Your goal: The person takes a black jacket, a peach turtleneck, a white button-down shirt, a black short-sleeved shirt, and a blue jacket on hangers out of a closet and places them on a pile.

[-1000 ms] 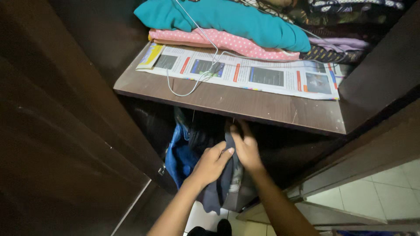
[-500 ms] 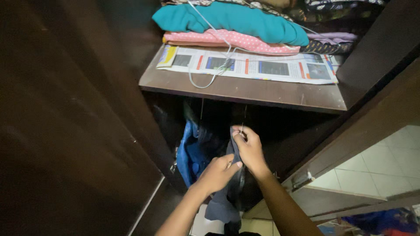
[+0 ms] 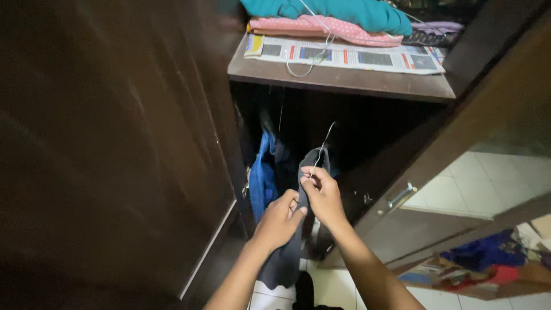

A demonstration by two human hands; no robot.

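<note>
A dark grey garment (image 3: 287, 258) hangs on a thin wire hanger (image 3: 325, 140) in front of an open dark wooden wardrobe. My right hand (image 3: 322, 195) pinches the hanger's neck together with the top of the garment. Just below it, my left hand (image 3: 279, 221) grips the garment's cloth. Both hands are held out from the lower compartment, whose inside is dark. A blue garment (image 3: 262, 178) hangs inside, to the left of my hands.
A wooden shelf (image 3: 338, 80) above holds a newspaper sheet (image 3: 344, 55), folded teal (image 3: 338, 11) and pink (image 3: 321, 27) clothes and a white wire hanger (image 3: 313, 57). Open wardrobe doors stand at left (image 3: 115, 149) and right (image 3: 436, 161). White tiled floor and scattered clothes (image 3: 488, 258) lie at lower right.
My hands have pulled the grey garment on its hanger back out of the compartment and toward me. The view has swung left, so the shelf now sits at upper right.
</note>
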